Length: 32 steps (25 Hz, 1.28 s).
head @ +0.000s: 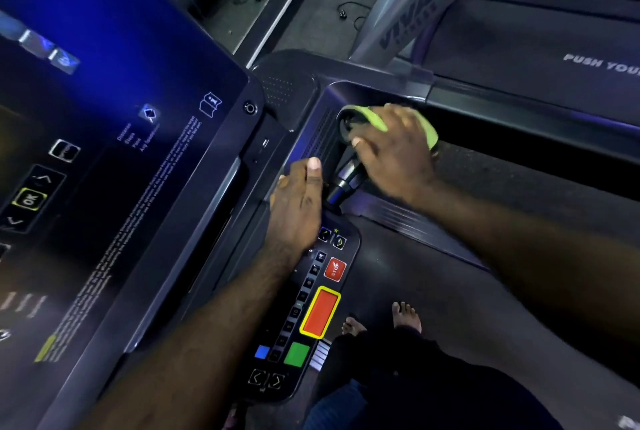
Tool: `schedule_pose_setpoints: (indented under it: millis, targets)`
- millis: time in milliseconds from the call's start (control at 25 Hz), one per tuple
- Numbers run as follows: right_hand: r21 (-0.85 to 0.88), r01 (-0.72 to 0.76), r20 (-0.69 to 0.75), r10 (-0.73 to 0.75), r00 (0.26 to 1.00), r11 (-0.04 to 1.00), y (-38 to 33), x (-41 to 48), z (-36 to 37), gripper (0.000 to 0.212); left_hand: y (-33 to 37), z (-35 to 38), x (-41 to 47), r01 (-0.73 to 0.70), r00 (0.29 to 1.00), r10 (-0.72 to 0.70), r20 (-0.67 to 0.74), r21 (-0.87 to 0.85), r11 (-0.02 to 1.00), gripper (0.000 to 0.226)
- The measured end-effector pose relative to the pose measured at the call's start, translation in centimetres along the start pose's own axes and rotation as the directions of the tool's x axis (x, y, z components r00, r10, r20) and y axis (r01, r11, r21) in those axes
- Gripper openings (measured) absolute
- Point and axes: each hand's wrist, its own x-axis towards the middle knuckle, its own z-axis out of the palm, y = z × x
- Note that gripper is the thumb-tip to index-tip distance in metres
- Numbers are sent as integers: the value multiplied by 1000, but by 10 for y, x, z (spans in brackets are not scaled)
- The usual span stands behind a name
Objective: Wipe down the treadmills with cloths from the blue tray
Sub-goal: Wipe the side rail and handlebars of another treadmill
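I stand on a treadmill whose dark console (131, 159) fills the left of the head view. My right hand (394, 149) holds a lime-green cloth (375, 117) against the curved end of the black handlebar (346, 180) at the console's right side. The cloth shows above and behind my fingers; most of it is hidden under the hand. My left hand (298, 204) rests flat on the console edge beside the handlebar's base, thumb straight, just above the button panel (311, 311). The blue tray is not in view.
The button panel carries a red STOP key (335, 269), a large orange pad (320, 312) and a green key (296, 354). My bare feet (407, 317) stand on the belt. A second treadmill (540, 48) lies to the right. Loose cables (349, 12) lie on the floor beyond.
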Motion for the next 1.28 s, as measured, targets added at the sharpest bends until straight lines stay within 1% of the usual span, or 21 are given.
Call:
schedule_pose_setpoints:
  millis: [40, 80, 160, 200, 240, 320, 400, 480, 560, 640, 680, 720, 800, 840, 880, 920, 1000, 1080, 1120, 1200, 1280]
  targets:
    - [31, 7, -6, -7, 1000, 999, -19, -21, 6, 32, 2, -1, 0, -14, 1000, 14, -15, 5, 1000, 72]
    - [61, 88, -3, -88, 996, 994, -31, -41, 7, 32, 4, -1, 1, -21, 999, 21, -32, 0, 1000, 65]
    - [69, 367, 57, -371, 927, 928, -21, -45, -7, 33, 4, 1, 0, 4, 999, -4, -32, -20, 1000, 47]
    - [31, 457, 85, -458, 885, 889, -3, -30, -15, 35, 5, 0, 0, 10, 999, -11, -37, -12, 1000, 43]
    - [-22, 471, 139, -464, 875, 882, 16, -10, -22, 37, 6, 0, 1, 7, 999, -7, -47, 3, 1000, 41]
    - [-109, 308, 140, -292, 946, 945, 43, 27, -28, 34, 4, 3, 1, 1, 999, -1, -42, -1, 1000, 44]
    - [-63, 61, 6, -60, 998, 996, 20, 18, -15, 32, 2, 1, 3, 12, 999, -11, -39, 11, 1000, 51]
    - [52, -42, -23, 43, 999, 998, -31, -25, -1, 34, 0, 1, 4, 7, 999, -8, -48, -15, 1000, 55]
    - [96, 147, 39, -151, 988, 985, -52, -57, -2, 36, 3, 0, 2, 4, 999, -6, -49, -35, 999, 57]
    - [6, 392, 123, -389, 913, 920, -25, -37, -12, 39, 3, 0, 3, 31, 999, -33, -25, -60, 998, 59]
    - [-28, 416, 169, -406, 898, 909, -6, -15, -17, 40, 2, -1, 4, 47, 999, -48, -6, -74, 996, 58]
    - [-59, 368, 184, -352, 918, 928, 13, 7, -20, 38, 1, -2, 4, 63, 998, -62, 21, -74, 995, 55]
    - [-57, 128, 64, -124, 990, 990, 20, 28, -17, 33, -4, -2, 3, 48, 996, -49, 78, 7, 999, 50]
    - [-36, 8, 27, -7, 1000, 999, 8, 21, -11, 32, -5, -3, 1, 7, 994, -15, 110, 77, 997, 54]
    - [0, -47, 12, 47, 999, 999, -6, 5, -6, 32, -5, -4, 0, -41, 990, 19, 142, 154, 987, 61]
    - [43, -43, 27, 42, 999, 998, -16, -14, -4, 32, -4, -4, 0, -82, 985, 43, 168, 236, 968, 66]
    - [60, 138, 95, -143, 985, 989, -11, -31, -18, 33, 2, -3, 1, -158, 974, 69, 214, 438, 885, 73]
    - [14, 344, 201, -340, 919, 939, 8, 3, -35, 35, 14, 3, 6, -250, 953, 74, 295, 619, 745, 75]
    - [-25, 399, 299, -374, 878, 917, 14, 31, -37, 38, 20, 10, 12, -266, 942, 45, 331, 661, 702, 75]
    - [-143, 404, 486, -292, 824, 903, 5, 76, -33, 46, 30, 25, 33, -205, 934, -62, 353, 669, 714, 73]
    - [-123, 395, 497, -288, 819, 911, 10, 79, -19, 53, 40, 38, 54, -100, 908, -167, 383, 587, 804, 70]
